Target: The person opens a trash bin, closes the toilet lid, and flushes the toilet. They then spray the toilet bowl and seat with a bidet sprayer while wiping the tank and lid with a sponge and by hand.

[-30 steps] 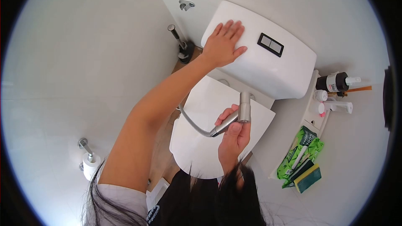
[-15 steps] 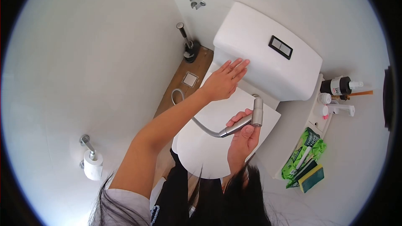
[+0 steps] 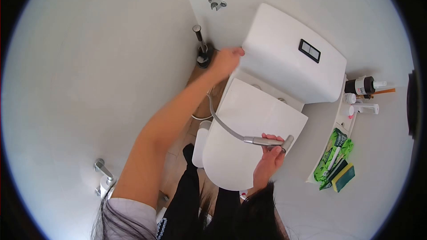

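Observation:
My right hand point(image 3: 266, 165) is closed around the head end of a metal bidet sprayer point(image 3: 262, 141), held over the white toilet lid point(image 3: 235, 151). From the sprayer's handle a grey flexible hose point(image 3: 224, 126) curves across the lid and down its left side. At the left end of the white toilet tank point(image 3: 289, 62) is my left hand point(image 3: 227, 63), its fingertips against or just beside the tank's edge. Most of its fingers are curled or hidden, so its grip cannot be made out.
A toilet brush point(image 3: 203, 53) stands in the left corner. On the wall is a metal holder point(image 3: 217, 4). Along the right, a narrow shelf point(image 3: 326, 162) carries a dark pump bottle point(image 3: 359, 86), a green wipes pack point(image 3: 331, 155) and a sponge point(image 3: 343, 178). A paper-roll holder point(image 3: 103, 169) is at lower left.
My left hand has moved from above the lid, fingers spread, to the tank's left end. My right hand has lowered and turned the sprayer nearly level. The view has shifted slightly.

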Available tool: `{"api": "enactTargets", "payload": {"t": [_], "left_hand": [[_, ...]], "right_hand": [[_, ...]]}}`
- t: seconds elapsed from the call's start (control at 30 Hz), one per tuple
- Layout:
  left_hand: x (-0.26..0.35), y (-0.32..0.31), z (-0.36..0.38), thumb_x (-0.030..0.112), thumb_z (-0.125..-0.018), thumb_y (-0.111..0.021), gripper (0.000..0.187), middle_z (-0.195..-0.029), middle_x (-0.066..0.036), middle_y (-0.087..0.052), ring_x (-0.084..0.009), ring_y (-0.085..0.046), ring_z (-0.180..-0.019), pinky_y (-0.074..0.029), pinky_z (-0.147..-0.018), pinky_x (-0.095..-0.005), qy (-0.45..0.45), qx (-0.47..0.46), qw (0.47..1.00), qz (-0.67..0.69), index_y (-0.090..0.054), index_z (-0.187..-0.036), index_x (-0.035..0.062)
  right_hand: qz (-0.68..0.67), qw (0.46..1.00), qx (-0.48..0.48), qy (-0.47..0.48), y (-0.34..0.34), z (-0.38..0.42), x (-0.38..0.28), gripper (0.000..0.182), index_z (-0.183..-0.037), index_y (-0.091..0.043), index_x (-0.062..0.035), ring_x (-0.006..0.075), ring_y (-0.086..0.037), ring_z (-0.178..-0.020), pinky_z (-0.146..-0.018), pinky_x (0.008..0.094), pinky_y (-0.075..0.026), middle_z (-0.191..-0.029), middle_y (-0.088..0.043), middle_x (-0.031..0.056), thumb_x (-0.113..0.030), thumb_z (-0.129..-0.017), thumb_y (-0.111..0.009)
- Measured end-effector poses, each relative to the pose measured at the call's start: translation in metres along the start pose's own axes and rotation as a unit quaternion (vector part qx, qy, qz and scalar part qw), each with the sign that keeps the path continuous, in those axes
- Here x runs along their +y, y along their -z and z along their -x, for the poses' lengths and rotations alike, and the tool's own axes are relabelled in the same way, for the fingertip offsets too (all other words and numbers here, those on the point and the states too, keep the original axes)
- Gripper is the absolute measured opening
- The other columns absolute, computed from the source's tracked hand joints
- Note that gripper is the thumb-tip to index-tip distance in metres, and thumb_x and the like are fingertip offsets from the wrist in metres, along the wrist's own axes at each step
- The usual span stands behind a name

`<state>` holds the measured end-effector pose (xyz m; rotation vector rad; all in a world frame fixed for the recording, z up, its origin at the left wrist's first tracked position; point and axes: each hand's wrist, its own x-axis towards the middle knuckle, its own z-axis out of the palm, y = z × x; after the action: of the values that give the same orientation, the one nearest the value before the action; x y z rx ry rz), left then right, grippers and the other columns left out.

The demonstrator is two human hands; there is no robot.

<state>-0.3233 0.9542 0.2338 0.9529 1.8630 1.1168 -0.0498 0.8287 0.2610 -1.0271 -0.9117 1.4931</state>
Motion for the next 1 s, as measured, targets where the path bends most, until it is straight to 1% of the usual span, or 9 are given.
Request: {"api": "enactTargets", "payload": {"t": [0.23,0.3,0.4,0.67,0.77,0.83,0.87,0.93,1.0], "left_hand": [[0.024,0.083,-0.161,0.009,-0.078,-0.049,0.022,-0.077,-0.001,-0.054,-0.017,-0.045,-0.066,-0.037,-0.058,-0.0403,-0.017,0.223,0.94,0.258,-0.062,-0.095,0.0037],[-0.061,0.117,-0.295,0.003,-0.074,-0.046,0.001,-0.076,-0.004,-0.045,-0.0161,-0.042,-0.074,-0.039,-0.063,-0.0332,-0.164,0.158,0.966,-0.123,-0.046,-0.073,0.0037],[0.04,0.047,-0.235,0.004,-0.073,-0.047,0.004,-0.078,-0.004,-0.049,-0.0159,-0.045,-0.08,-0.04,-0.07,-0.0348,-0.096,0.197,0.858,-0.464,-0.05,-0.075,0.0064],[0.068,0.048,-0.226,0.008,-0.072,-0.05,0.013,-0.082,-0.001,-0.059,-0.0152,-0.053,-0.093,-0.041,-0.086,-0.0387,-0.083,0.154,0.69,-0.703,-0.061,-0.077,0.0128],[0.084,0.053,-0.232,0.016,-0.073,-0.056,0.036,-0.098,-0.024,-0.061,-0.0441,-0.061,-0.085,-0.044,-0.082,-0.0554,0.006,0.005,0.574,-0.819,-0.061,-0.107,0.0034],[0.065,0.023,-0.212,-0.002,-0.07,-0.052,0.017,-0.089,-0.001,-0.058,-0.0139,-0.052,-0.087,-0.041,-0.082,-0.0376,-0.24,0.086,0.721,-0.645,-0.058,-0.083,0.0064],[0.054,0.016,-0.206,-0.002,-0.07,-0.052,0.017,-0.089,-0.001,-0.058,-0.0139,-0.052,-0.087,-0.041,-0.082,-0.0376,-0.24,0.084,0.721,-0.645,-0.058,-0.083,0.0064],[0.039,0.004,-0.191,0.003,-0.074,-0.053,0.034,-0.089,-0.002,-0.057,-0.0116,-0.047,-0.092,-0.038,-0.087,-0.0345,-0.161,0.048,0.986,-0.026,-0.054,-0.108,0.0045],[0.079,0.012,-0.128,0.009,-0.075,-0.054,0.059,-0.096,-0.005,-0.056,-0.0115,-0.046,-0.096,-0.036,-0.089,-0.029,0.022,0.146,0.975,0.167,-0.039,-0.133,0.0054]], "right_hand": [[0.008,0.999,0.051,-0.009,0.002,0.02,0.004,0.031,-0.116,-0.041,-0.0017,0.0302,-0.055,-0.104,-0.095,0.0439,-0.043,-0.108,-0.055,0.0151,-0.026,-0.097,-0.038],[0.003,0.998,0.054,-0.011,0.004,0.022,0.006,0.031,-0.116,-0.041,-0.0012,0.0304,-0.055,-0.103,-0.095,0.0438,-0.043,-0.107,-0.055,0.0153,-0.026,-0.097,-0.038],[0.012,0.997,0.067,-0.028,0.007,0.025,0.009,0.031,-0.115,-0.041,-0.0009,0.0303,-0.056,-0.102,-0.094,0.0438,-0.043,-0.106,-0.056,0.0153,-0.026,-0.097,-0.039],[0.043,0.999,0.009,-0.017,-0.003,0.014,-0.006,0.036,-0.116,-0.041,-0.001,0.0312,-0.056,-0.103,-0.095,0.0457,-0.042,-0.107,-0.055,0.016,-0.031,-0.095,-0.043],[0.052,0.998,0.009,-0.026,-0.002,0.013,-0.009,0.044,-0.114,-0.041,0.0003,0.0291,-0.056,-0.102,-0.092,0.0416,-0.042,-0.106,-0.055,0.0161,-0.037,-0.092,-0.049],[0.04,0.999,0.021,-0.029,-0.004,0.013,-0.009,0.043,-0.114,-0.041,0.0003,0.0291,-0.056,-0.102,-0.092,0.0414,-0.042,-0.106,-0.055,0.016,-0.036,-0.092,-0.049],[0.032,0.999,0.03,-0.028,-0.006,0.012,-0.01,0.041,-0.114,-0.041,0.0003,0.0291,-0.056,-0.102,-0.092,0.0412,-0.042,-0.105,-0.055,0.0159,-0.034,-0.092,-0.048],[0.04,0.999,0.016,-0.022,-0.004,0.01,-0.011,0.039,-0.114,-0.041,0.0002,0.0292,-0.056,-0.102,-0.091,0.041,-0.042,-0.105,-0.055,0.0159,-0.032,-0.093,-0.047],[0.049,0.999,0.006,0.0,-0.004,0.007,-0.014,0.031,-0.113,-0.042,0.0006,0.0289,-0.057,-0.1,-0.088,0.0401,-0.044,-0.106,-0.056,0.0159,-0.023,-0.094,-0.044]]}}
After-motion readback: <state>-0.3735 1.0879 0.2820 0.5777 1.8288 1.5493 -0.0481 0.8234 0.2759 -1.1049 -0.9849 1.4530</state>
